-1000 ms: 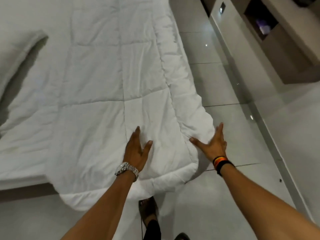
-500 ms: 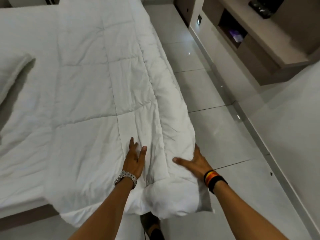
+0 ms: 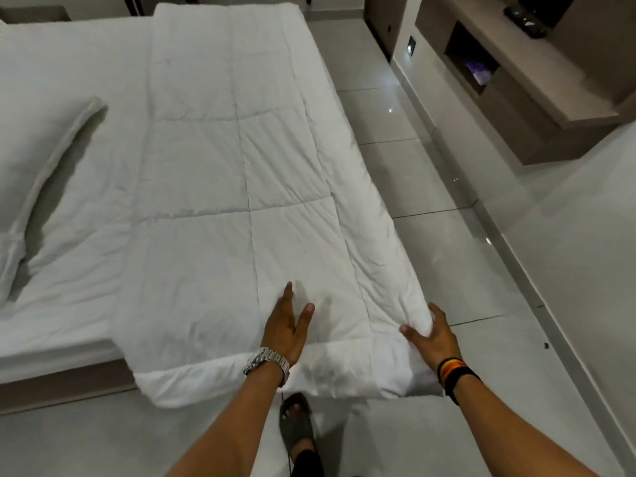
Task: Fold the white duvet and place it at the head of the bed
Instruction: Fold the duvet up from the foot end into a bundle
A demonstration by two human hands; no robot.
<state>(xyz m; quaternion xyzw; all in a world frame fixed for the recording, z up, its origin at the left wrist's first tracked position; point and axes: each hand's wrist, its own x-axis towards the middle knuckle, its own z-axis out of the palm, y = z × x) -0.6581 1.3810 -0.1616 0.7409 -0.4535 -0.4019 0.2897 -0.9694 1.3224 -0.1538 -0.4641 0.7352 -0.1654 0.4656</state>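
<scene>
White duvet already folded into a long strip, lying along the right side of the bed with its near end drooping over the edge toward the floor. Left hand open and flat on the top layer, fingers spread, pressing down near the middle seam. Right hand cupped around the near right corner, thumb and fingers closing on a bunched fold of fabric — gripping, though only loosely by the look of it. Seems to be the squaring-up stage: lengthwise fold done, corner being gathered before the strip is doubled over. Next move probably calls for a firm pinch on both near corners, then lifting the hanging end up and away over the strip, keeping edges lined up so the thick filling does not slump sideways. Pillow well apart on the left, on the bare sheet. Sandalled foot on the tiles just below the overhang — worth minding when stepping.
</scene>
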